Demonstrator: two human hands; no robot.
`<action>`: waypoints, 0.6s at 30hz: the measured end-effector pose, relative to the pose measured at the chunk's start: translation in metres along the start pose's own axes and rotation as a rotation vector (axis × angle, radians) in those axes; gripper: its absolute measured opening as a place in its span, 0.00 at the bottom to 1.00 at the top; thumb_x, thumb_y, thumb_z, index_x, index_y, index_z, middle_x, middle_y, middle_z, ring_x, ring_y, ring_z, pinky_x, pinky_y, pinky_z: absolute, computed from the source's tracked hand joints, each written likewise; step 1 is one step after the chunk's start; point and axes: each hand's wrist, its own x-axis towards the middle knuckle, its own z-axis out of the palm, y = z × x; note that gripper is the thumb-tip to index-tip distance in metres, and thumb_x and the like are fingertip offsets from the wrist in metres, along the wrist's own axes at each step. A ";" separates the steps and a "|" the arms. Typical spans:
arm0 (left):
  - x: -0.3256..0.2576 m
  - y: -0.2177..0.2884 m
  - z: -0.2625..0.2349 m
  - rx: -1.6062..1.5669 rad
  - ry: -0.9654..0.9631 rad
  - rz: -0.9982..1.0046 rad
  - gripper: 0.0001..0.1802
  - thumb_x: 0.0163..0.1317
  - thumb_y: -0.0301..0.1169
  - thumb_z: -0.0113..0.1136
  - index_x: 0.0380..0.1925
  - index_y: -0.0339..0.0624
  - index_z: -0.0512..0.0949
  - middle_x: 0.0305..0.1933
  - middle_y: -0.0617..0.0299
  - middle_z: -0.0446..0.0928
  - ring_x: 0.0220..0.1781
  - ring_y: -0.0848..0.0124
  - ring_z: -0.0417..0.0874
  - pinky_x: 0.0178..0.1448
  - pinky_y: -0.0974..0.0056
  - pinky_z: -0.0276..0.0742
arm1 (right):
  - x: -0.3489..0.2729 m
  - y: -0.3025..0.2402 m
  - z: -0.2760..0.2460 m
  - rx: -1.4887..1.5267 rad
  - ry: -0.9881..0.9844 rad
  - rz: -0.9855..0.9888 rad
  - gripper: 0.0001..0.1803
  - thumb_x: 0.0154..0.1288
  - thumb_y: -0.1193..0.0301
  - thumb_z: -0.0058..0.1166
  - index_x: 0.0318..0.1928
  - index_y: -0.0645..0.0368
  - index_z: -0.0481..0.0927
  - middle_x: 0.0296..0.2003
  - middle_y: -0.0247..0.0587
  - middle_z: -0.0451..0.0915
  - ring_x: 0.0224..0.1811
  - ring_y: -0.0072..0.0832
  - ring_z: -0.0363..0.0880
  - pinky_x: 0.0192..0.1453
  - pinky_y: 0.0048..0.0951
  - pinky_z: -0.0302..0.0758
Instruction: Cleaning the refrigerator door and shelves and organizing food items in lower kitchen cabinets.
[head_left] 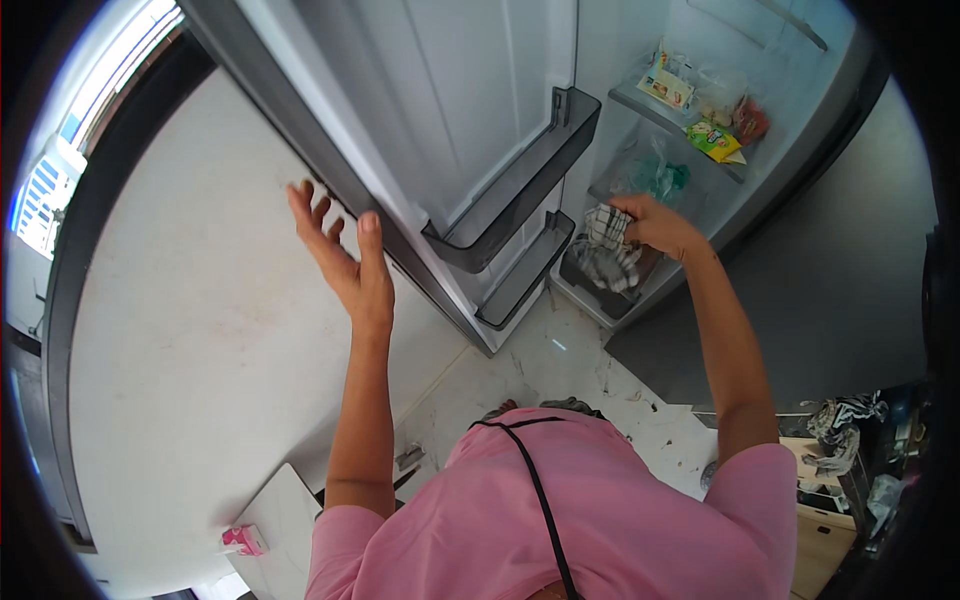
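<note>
My right hand [660,226] is closed on a black-and-white checked cloth [608,245], which hangs down in the lower part of an opened fridge [765,190]. Part of the cloth droops over a dark drawer or bin [590,283] at the bottom. Raised at the left, my left hand [350,262] holds nothing, its fingers apart, beside the edge of the fridge door [400,235]. Whether that hand touches the door I cannot tell. Two grey door shelves [520,190] have nothing visible in them.
Several packets [712,138] and bags lie on a fridge shelf [630,98], with a green item in clear plastic [660,178] below. Bits of debris dot the pale floor [560,370]. A pink packet [243,540] rests on a white table [290,550]; a cluttered wooden cabinet [825,540] stands right.
</note>
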 end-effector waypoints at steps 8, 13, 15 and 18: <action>-0.051 0.012 0.028 0.034 -0.086 -0.296 0.49 0.61 0.42 0.62 0.72 0.44 0.41 0.70 0.50 0.55 0.67 0.60 0.61 0.65 0.56 0.62 | 0.084 0.002 0.016 0.107 1.255 -0.430 0.27 0.61 0.79 0.45 0.63 0.63 0.66 0.56 0.49 0.70 0.58 0.39 0.71 0.63 0.34 0.67; -0.048 0.001 0.038 0.036 -0.018 -0.351 0.45 0.63 0.40 0.61 0.71 0.42 0.43 0.67 0.52 0.57 0.65 0.62 0.62 0.65 0.58 0.62 | 0.099 -0.033 0.186 0.126 1.123 -0.666 0.39 0.57 0.79 0.45 0.70 0.68 0.49 0.66 0.68 0.50 0.71 0.62 0.45 0.74 0.51 0.42; -0.047 -0.002 0.033 0.033 -0.007 -0.363 0.46 0.62 0.40 0.62 0.71 0.43 0.44 0.67 0.52 0.58 0.65 0.62 0.63 0.65 0.58 0.62 | 0.071 -0.046 0.222 -0.090 0.828 -0.701 0.39 0.55 0.77 0.48 0.69 0.69 0.52 0.65 0.69 0.52 0.69 0.65 0.48 0.73 0.55 0.42; -0.044 -0.009 0.032 0.007 0.006 -0.390 0.43 0.63 0.38 0.60 0.70 0.41 0.46 0.65 0.53 0.59 0.63 0.63 0.65 0.66 0.60 0.60 | 0.087 -0.028 0.209 -0.264 0.918 -0.616 0.40 0.55 0.76 0.49 0.68 0.69 0.52 0.65 0.68 0.52 0.68 0.64 0.48 0.72 0.56 0.41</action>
